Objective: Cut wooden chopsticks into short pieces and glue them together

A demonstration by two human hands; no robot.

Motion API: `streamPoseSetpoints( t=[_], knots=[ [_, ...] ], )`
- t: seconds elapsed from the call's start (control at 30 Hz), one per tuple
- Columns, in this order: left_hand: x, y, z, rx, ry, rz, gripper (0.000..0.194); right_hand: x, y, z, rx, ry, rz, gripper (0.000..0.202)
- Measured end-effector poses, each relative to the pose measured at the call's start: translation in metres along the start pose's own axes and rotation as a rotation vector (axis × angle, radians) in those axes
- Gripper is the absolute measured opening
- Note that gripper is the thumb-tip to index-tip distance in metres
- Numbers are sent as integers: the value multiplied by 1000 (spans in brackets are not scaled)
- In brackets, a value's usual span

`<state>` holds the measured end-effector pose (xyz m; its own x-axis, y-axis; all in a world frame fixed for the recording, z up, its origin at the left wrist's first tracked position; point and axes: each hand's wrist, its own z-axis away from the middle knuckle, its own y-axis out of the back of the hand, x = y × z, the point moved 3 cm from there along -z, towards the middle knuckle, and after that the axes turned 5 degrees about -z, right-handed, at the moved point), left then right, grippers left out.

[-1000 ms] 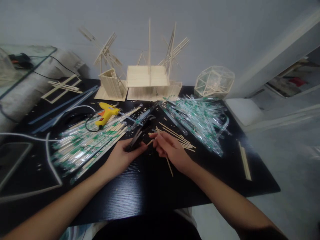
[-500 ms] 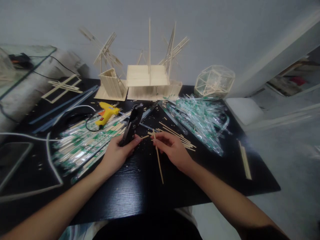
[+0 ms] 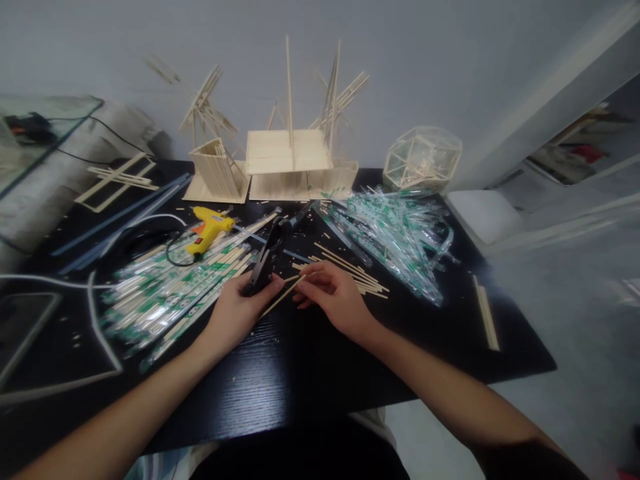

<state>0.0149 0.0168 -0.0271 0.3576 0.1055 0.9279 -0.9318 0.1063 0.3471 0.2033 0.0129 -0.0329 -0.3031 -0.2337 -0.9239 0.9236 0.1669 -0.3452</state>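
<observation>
My left hand is closed around a black plier-like tool, its head pointing up and away from me. A short piece of stick also shows by the left thumb and fingertips. Between the thumb and fingers of my right hand is a thin wooden stick, slanting down toward the left hand. Just beyond the right hand, loose wooden sticks lie fanned out on the black table. The far tips of the right fingers partly overlap those sticks.
A yellow glue gun rests on wrapped chopsticks at left, beside a white cable. Torn plastic wrappers are heaped at right. Stick-built models and a many-sided frame stand along the wall.
The stick in my right hand has swung from pointing toward me to slanting left, its lower end now near my left hand. The left hand keeps the tool. The view has shifted slightly.
</observation>
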Motion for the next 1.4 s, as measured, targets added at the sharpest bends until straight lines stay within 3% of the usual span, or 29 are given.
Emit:
streamPoseSetpoints(
  t=[0.63, 0.8, 0.97, 1.1, 1.2, 1.3, 1.4],
  knots=[
    [8, -7, 6, -137, -43, -88, 32, 5, 0, 0, 38, -14, -74, 33],
    [6, -7, 5, -149, -47, -88, 32, 4, 0, 0, 48, -6, -31, 42],
    [5, -7, 4, -160, -66, -90, 29, 4, -1, 1, 27, 53, 34, 36],
    [9, -6, 4, -162, -22, -43, 30, 3, -2, 6, 34, 190, 240, 22],
    [9, -7, 5, -201, 81, 36, 34, -4, -3, 11, 17, 410, 520, 18],
    [4, -9, 6, -255, 142, 146, 36, -13, -5, 17, -62, 680, 782, 27],
    [-1, -11, 7, -294, 144, 220, 36, -20, -6, 20, -195, 800, 919, 31]
  ],
)
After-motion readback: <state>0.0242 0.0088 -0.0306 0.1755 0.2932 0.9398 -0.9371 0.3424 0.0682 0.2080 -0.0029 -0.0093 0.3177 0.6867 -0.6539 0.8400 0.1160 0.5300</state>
